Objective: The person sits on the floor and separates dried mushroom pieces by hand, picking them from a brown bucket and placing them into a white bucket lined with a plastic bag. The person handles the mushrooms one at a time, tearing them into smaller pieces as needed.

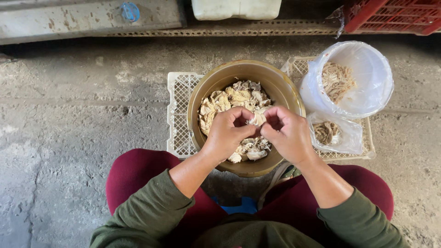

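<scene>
A rough grey concrete floor [69, 138] carries everything. Two white plastic lattice crates [179, 110] lie flat on it side by side; the left one bears a brown bowl [285, 87], the right one two clear plastic bags [372, 78]. Far right sits a red crate [395, 16].

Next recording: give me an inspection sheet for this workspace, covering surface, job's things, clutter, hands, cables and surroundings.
Surface: rough grey concrete floor; white plastic crate lying flat on it.
Job's things: brown bowl on the crate, holding pale shredded pieces; one pale piece held between both hands above the bowl.
Clutter: white bucket lined with a clear bag holding fine shreds; small clear bag with more shreds.
Hands: left hand and right hand both pinch the piece.
Cables: nothing seen.
Surroundings: red crate, white container, worn beam.
</scene>
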